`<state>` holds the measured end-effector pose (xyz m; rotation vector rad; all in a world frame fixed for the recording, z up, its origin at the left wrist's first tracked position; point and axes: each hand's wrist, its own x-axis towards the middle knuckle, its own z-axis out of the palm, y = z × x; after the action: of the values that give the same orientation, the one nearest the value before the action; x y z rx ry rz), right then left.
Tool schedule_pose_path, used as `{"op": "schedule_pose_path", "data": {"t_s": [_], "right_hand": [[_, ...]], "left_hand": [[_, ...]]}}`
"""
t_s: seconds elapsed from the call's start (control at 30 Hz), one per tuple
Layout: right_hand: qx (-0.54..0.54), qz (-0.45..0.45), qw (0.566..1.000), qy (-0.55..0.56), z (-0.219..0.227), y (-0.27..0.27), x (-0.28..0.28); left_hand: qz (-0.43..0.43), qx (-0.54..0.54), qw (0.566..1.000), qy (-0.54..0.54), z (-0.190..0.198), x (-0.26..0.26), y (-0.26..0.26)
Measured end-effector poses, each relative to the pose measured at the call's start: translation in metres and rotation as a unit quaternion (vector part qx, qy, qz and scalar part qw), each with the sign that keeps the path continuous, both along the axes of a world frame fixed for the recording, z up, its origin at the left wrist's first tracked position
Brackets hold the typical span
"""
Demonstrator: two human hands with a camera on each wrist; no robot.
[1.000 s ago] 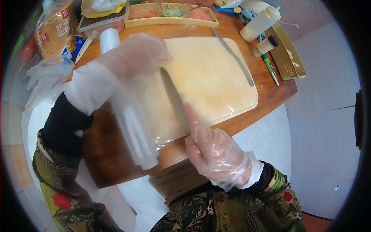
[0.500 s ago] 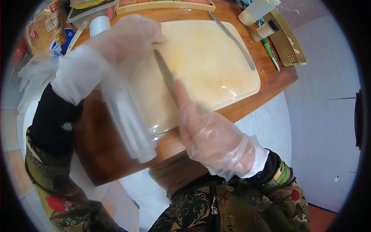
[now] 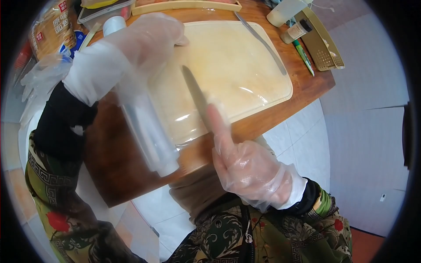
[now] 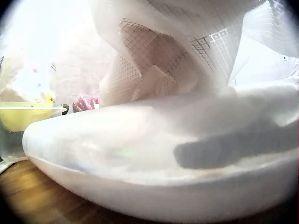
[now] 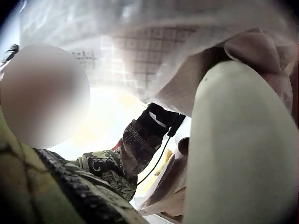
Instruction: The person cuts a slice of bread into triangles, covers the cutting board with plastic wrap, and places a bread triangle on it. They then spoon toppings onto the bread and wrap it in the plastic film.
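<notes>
In the head view, my gloved right hand (image 3: pixel 247 171) grips a knife (image 3: pixel 194 90), one finger stretched along the blade. The blade points away from me over the left part of a cream cutting board (image 3: pixel 232 57). The pale handle (image 5: pixel 243 149) fills the right of the right wrist view. Glossy clear film lies over the board's near edge, beside a roll of plastic wrap (image 3: pixel 147 136) along its left side. My gloved left hand (image 3: pixel 151 41) reaches across the roll, fingertips low at the board's far left corner; the undersides of its fingers are hidden. The left wrist view shows the roll (image 4: pixel 107 144) below that hand.
A curved grey strip (image 3: pixel 263 41) lies along the board's right side. Beyond it are a squeeze bottle (image 3: pixel 285 12), a jar (image 3: pixel 297 30), a green marker (image 3: pixel 303 57) and a tan basket (image 3: pixel 322 48). Bagged bread (image 3: pixel 55 28) and a plastic tub (image 3: pixel 105 16) stand far left.
The head view has tilted and shifted. Over the board, the knife went slightly forward, then came back toward me in my right hand. My left hand has stayed near the same corner.
</notes>
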<state>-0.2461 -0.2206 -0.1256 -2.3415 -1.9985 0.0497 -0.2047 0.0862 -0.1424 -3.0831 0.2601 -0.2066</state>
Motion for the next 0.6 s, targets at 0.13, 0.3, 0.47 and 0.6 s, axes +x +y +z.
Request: {"op": "schedule_pose_path", "data": {"t_s": [0.13, 0.3, 0.47, 0.6], "right_hand": [[0.008, 0.007, 1.0, -0.023, -0.002, -0.007, -0.004], [0.053, 0.0, 0.997, 0.059, -0.004, -0.017, -0.011], [0.059, -0.007, 0.989, 0.132, -0.005, -0.029, -0.018], [0.03, -0.003, 0.987, 0.159, 0.004, -0.038, -0.02]], "left_hand": [[-0.023, -0.005, 0.999, -0.025, 0.004, -0.007, -0.002], [-0.089, 0.005, 0.993, -0.082, 0.001, -0.009, 0.008], [0.023, -0.001, 0.999, 0.039, 0.017, -0.003, -0.012], [0.019, 0.008, 1.0, 0.012, 0.004, -0.003, 0.003]]}}
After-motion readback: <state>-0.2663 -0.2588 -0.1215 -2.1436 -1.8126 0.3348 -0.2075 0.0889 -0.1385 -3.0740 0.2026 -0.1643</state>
